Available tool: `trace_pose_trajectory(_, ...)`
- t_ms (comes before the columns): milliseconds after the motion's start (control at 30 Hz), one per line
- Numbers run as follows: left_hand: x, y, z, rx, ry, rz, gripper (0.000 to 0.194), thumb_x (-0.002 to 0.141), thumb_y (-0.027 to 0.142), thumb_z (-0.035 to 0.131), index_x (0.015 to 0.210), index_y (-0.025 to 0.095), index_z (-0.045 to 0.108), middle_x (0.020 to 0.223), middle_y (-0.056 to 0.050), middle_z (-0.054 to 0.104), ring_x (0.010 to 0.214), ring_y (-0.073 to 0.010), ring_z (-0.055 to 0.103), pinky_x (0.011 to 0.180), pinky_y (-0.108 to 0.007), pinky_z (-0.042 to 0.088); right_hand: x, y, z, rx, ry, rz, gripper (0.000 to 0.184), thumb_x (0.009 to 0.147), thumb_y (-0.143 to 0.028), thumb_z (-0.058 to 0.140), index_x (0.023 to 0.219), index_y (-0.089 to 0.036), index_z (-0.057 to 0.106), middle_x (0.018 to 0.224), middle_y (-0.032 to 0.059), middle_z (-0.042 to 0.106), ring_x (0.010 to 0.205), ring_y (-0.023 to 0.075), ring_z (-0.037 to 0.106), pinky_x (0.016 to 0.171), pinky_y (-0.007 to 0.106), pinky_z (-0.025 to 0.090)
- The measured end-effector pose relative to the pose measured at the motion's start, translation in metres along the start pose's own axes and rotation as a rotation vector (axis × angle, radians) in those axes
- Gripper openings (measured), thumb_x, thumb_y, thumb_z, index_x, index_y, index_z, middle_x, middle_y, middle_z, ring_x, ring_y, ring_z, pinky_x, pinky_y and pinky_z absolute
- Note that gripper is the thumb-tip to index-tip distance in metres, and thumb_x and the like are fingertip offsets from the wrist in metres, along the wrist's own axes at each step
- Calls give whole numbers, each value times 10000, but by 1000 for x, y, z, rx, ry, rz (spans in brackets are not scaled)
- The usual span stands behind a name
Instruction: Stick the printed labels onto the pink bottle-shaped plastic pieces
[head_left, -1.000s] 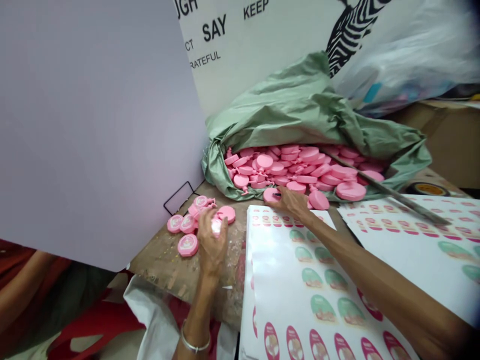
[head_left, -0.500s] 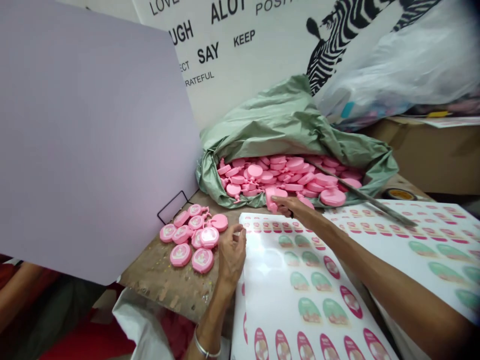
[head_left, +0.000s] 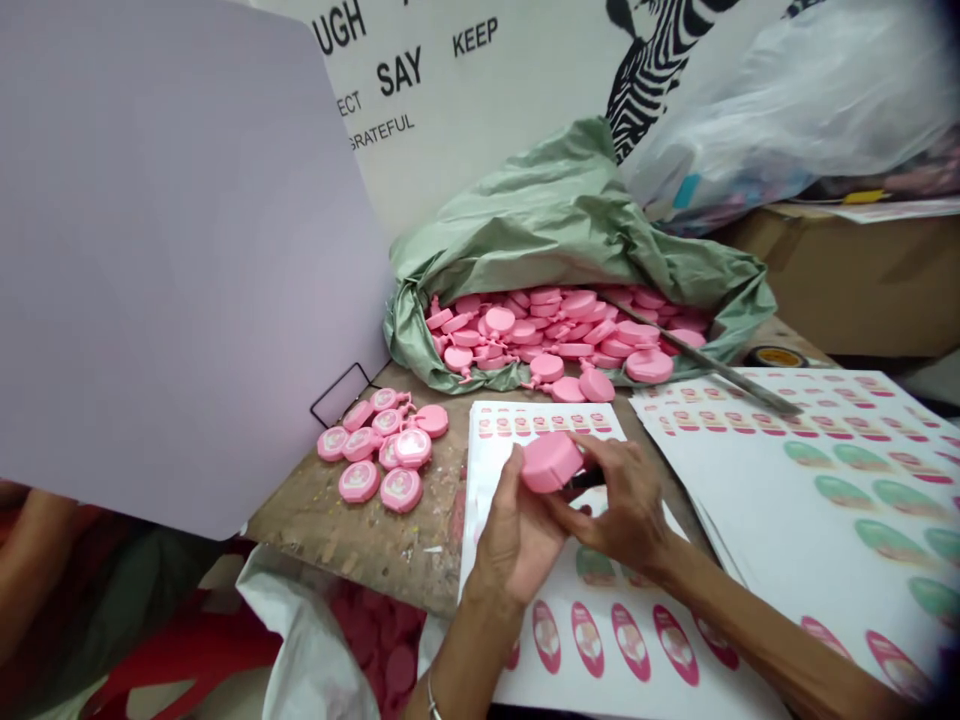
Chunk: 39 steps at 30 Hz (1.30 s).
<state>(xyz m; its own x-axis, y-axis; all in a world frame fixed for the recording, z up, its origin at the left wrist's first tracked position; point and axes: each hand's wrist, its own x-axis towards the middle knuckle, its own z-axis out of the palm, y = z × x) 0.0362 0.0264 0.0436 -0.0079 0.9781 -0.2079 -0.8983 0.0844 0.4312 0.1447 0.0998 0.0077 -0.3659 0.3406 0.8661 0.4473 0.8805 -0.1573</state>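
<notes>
A round pink plastic case is held up over the printed sticker sheet. My left hand has its thumb against the near left side of the case, with the palm beneath it. From the right, my right hand grips the case between thumb and fingers. To the left, several pink cases with round picture stickers lie in a loose group on the wooden table. Behind my hands, a green sack lies on its side, its mouth full of plain pink cases.
A second stack of sticker sheets lies to the right. A long flat strip leans out of the sack. A large pale board stands at left, by a black wire frame. A white sack with pink pieces hangs below the table edge.
My right hand has brought a pink case from the sack's mouth back over the sticker sheet. My left hand has moved right from the sheet's edge to meet it. The view has tilted down slightly.
</notes>
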Motion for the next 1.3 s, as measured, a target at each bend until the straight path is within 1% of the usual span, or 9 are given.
trace_pose_trajectory(167,-1,-1,-21,146,343,242,290,739,282,749,957,127,635,959,-87,689,957,-239,662,853,-350,535,-17,-14,-19,-90,-183,-140,516,831,-243,661,1277,-70,469,759,62,629,662,196,562,647,354,401)
trace_pose_trajectory(300,-16,-14,-42,324,543,205,479,730,356,770,1143,181,601,1197,-95,643,1121,-251,611,866,-292,531,-26,-28,-19,-89,-253,-189,365,875,-209,583,1209,-67,537,694,56,619,628,203,544,602,351,385)
trace_pose_trajectory(433,-28,-16,-44,352,391,173,495,796,437,698,1215,201,581,1269,-100,616,1175,-245,586,931,-300,509,-24,-55,-7,212,-228,312,210,909,-270,531,1051,-131,598,757,52,661,654,179,593,593,305,450)
trace_pose_trajectory(567,-32,-8,-44,256,324,210,594,764,317,743,1295,194,509,1050,-111,703,1017,-256,673,893,-363,539,-23,-71,-8,618,-528,818,293,958,-384,422,966,-187,639,804,18,684,692,157,640,608,255,500)
trace_pose_trajectory(733,-32,7,-66,353,452,241,706,749,280,752,1363,187,416,931,-82,710,757,-190,707,783,-344,577,-51,-27,-46,-182,-569,916,586,789,-591,590,1180,-154,602,1048,129,682,907,302,656,747,407,510)
trace_pose_trajectory(867,-26,6,-75,530,455,194,575,747,357,748,1239,162,523,952,-85,696,765,-210,709,749,-356,591,-74,-2,-73,-574,-781,882,495,824,-613,517,992,-171,665,887,104,665,778,307,652,646,412,473)
trace_pose_trajectory(1000,-21,2,-69,610,469,177,508,685,366,791,1091,130,599,989,-114,702,855,-242,708,744,-328,591,-77,-13,-74,-691,-643,816,347,891,-463,475,940,-179,669,845,88,661,761,273,640,648,375,446)
trace_pose_trajectory(1100,-24,4,-62,589,486,160,559,643,369,813,1097,131,588,1006,-126,713,835,-249,711,686,-319,597,-76,-9,-80,-443,-488,961,289,901,-408,468,875,-195,663,766,49,684,683,220,641,602,321,458)
trace_pose_trajectory(1300,-30,9,-46,596,508,167,529,651,409,804,1079,174,598,840,-45,723,740,-231,710,572,-278,581,-88,55,-158,-165,-229,1113,362,804,-519,598,624,-212,669,563,28,661,494,212,622,455,312,458)
